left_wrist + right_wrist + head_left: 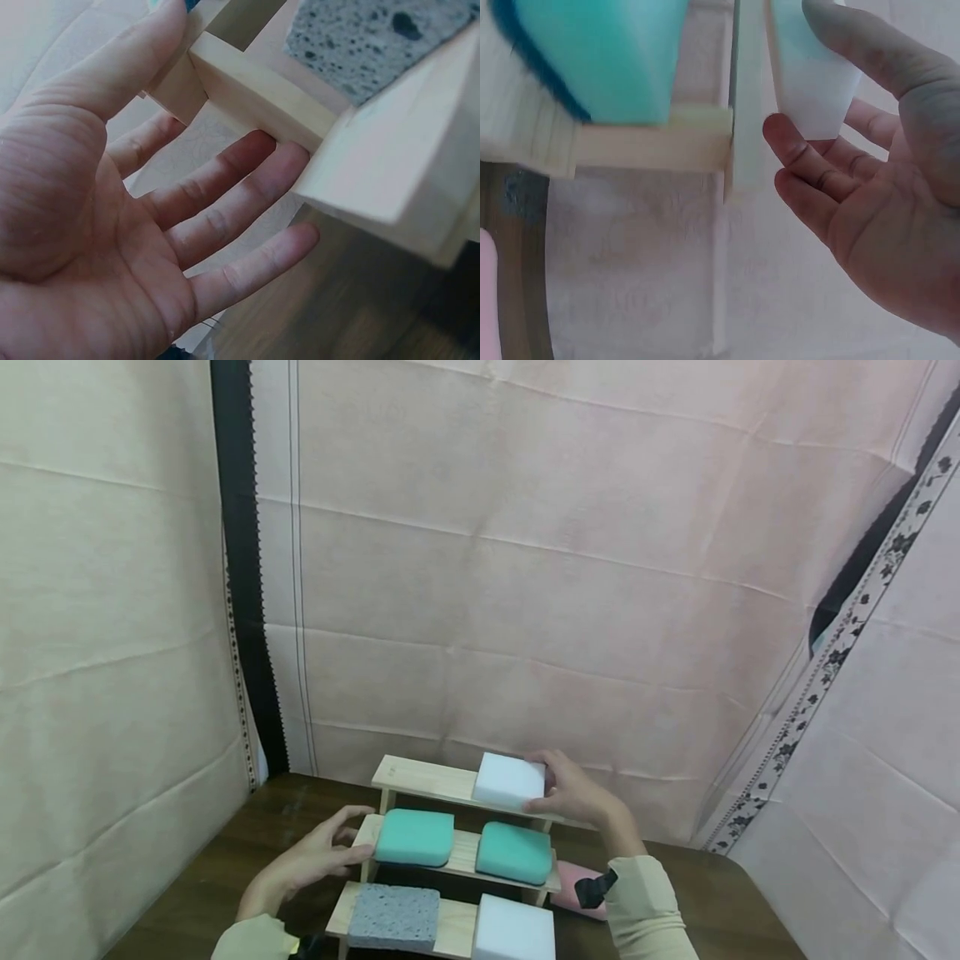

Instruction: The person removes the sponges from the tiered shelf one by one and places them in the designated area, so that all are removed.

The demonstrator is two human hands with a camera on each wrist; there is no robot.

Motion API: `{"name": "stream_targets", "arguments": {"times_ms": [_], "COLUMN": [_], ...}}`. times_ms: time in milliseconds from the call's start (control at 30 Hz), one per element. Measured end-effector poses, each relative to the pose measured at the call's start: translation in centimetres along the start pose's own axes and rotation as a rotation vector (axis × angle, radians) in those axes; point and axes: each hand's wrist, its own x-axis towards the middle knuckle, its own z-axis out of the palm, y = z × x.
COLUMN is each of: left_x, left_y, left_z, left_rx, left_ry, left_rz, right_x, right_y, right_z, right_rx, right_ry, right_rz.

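A three-step wooden stand [424, 777] carries rectangular blocks and sponges. On its top step, my right hand [576, 789] grips the right end of a white block-shaped sponge [510, 779]. In the right wrist view, the thumb lies over that white sponge [817, 90] with fingertips at its lower end. My left hand [318, 853] holds the left end of the middle step between thumb and index finger. The other fingers [225, 225] stretch loosely beside the stand's frame in the left wrist view. Two teal sponges [415, 837] sit on the middle step.
On the lowest step lie a grey speckled pumice-like block [394, 917] and another white block [514, 928]. Behind the right forearm, a pink item [573, 885] rests on the dark wooden table [720, 910]. Pale cloth curtains [525, 568] enclose the back and sides.
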Motion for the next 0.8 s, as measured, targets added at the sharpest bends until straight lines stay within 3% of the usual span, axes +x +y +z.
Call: {"name": "stream_targets", "arguments": {"times_ms": [300, 800], "left_x": [0.0, 0.2], "left_y": [0.0, -0.2], "left_z": [-0.1, -0.1], "left_rx": [-0.004, 0.017], "left_ry": [-0.008, -0.015], "left_rz": [0.002, -0.004], "right_x": [-1.9, -5.2], "right_y": [1.9, 4.8], "right_z": [-1.7, -3.9], "right_rx": [-0.005, -0.029], "right_ry": [0.033, 0.059], "right_rz": [0.024, -0.072]}}
